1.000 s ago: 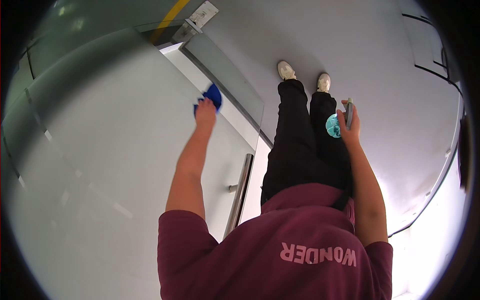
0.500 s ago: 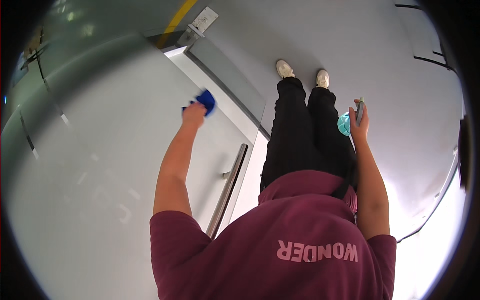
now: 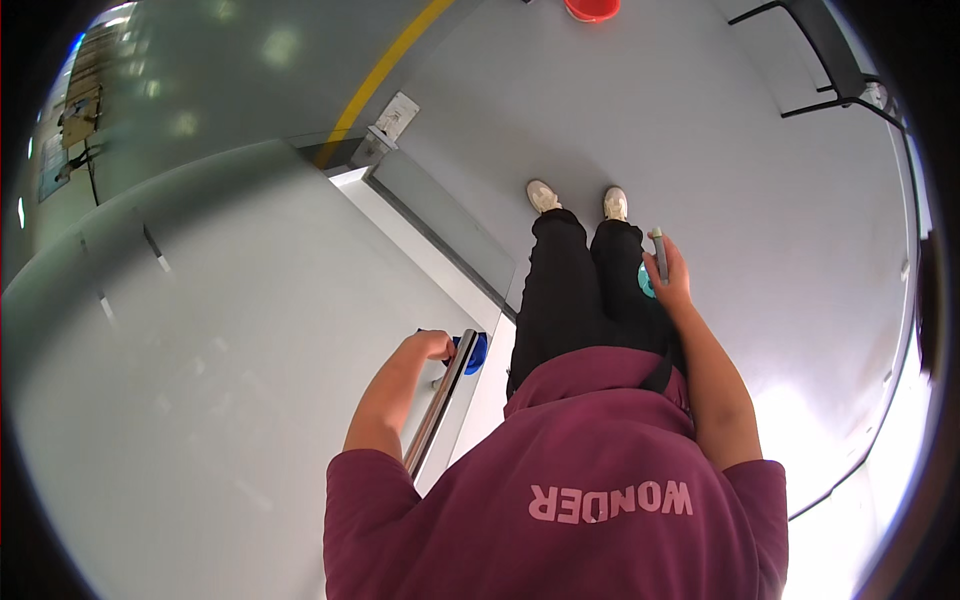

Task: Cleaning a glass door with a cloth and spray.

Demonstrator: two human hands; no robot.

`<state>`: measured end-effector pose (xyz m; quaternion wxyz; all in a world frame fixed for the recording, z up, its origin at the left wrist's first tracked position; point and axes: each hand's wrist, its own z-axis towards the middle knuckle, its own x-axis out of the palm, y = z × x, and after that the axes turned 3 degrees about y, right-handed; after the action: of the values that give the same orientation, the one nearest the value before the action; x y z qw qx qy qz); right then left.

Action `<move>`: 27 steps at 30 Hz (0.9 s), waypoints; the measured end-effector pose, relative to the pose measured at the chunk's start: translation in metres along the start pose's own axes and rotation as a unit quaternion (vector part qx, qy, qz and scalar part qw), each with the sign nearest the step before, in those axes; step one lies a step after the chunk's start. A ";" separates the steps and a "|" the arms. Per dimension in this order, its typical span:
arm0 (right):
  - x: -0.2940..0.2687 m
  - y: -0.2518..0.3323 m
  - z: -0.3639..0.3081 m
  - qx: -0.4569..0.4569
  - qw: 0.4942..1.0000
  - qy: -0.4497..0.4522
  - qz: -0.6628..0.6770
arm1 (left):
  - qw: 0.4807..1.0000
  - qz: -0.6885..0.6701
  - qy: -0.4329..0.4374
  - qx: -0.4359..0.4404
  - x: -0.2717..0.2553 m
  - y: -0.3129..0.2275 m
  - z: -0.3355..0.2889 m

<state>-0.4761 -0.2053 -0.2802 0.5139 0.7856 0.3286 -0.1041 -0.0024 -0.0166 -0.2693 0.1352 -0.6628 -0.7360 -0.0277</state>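
My left hand (image 3: 435,345) is closed on a blue cloth (image 3: 479,353) at the upper end of a long metal door handle (image 3: 436,405). The cloth shows on both sides of the bar, and part of it is hidden behind the bar and my fingers. The handle is fixed to a pale, glossy door panel (image 3: 260,350). On the right, in front of my thigh, my right hand (image 3: 676,276) is wrapped round a spray bottle (image 3: 647,281), seen from above, with a slim grey head and a rounded teal body. My fingers hide part of it.
A narrow glass pane (image 3: 440,225) in a dark frame adjoins the door, with a metal floor fitting (image 3: 397,117) at its far end. A yellow line (image 3: 395,62) crosses the grey floor. At the far edge stands a red bucket (image 3: 593,9); a black chair (image 3: 825,50) is far right.
My left hand has moved with the blue cloth from the door panel, nearer and rightward, to the handle's upper end. The view has shifted, bringing the red bucket and more of the chair into sight.
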 end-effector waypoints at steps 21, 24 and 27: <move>0.004 0.049 0.073 -0.070 0.994 -0.072 -0.045 | 0.946 0.109 -0.270 -0.146 -0.022 0.012 -0.031; 0.000 0.059 0.095 -0.061 0.994 -0.068 -0.060 | 0.935 0.081 -0.323 -0.120 -0.023 0.005 -0.032; 0.002 0.061 0.111 -0.105 0.988 -0.073 -0.087 | 0.943 0.056 -0.309 -0.109 -0.021 0.006 -0.025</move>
<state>-0.4175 -0.3169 -0.2863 0.6049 0.6861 0.3665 -0.1703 0.0097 -0.0413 -0.2515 -0.1704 -0.6894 -0.6960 0.1063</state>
